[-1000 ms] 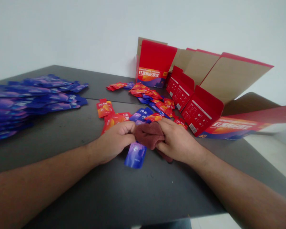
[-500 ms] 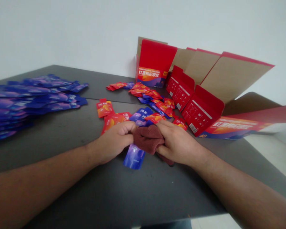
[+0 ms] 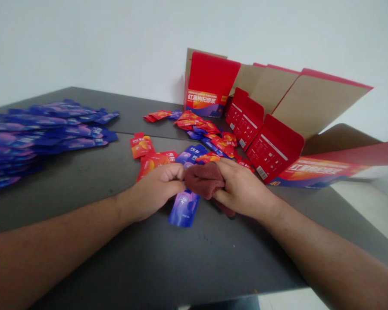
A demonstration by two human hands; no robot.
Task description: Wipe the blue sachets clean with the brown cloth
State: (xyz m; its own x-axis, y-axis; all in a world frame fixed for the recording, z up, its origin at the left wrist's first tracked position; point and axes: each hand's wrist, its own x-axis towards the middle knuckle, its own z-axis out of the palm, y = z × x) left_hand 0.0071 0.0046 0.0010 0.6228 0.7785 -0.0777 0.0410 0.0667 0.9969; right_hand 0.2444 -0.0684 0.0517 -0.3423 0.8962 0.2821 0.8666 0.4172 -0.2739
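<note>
A brown cloth (image 3: 204, 180) is bunched between my two hands above the dark table (image 3: 123, 258). My right hand (image 3: 242, 187) grips it, with part of the cloth hanging below the fingers. The fingers of my left hand (image 3: 160, 189) are pinched at the cloth's left side, by the top of a blue-purple pouch (image 3: 184, 209); whether they hold cloth or pouch is hidden. That pouch hangs or lies just below the cloth, its printed face showing. Red pouches (image 3: 153, 162) and blue pouches (image 3: 191, 154) are spread right behind my hands.
A large heap of blue pouches (image 3: 51, 133) covers the table's left side. More red pouches (image 3: 197, 122) lie in a pile towards the back. Open red cartons (image 3: 207, 86) with raised flaps stand at the back right, and another printed carton (image 3: 313, 172) is at the right.
Both hands and the brown cloth have shifted very slightly up. The pouch under the cloth has moved a little to the right, and more of its upper part shows.
</note>
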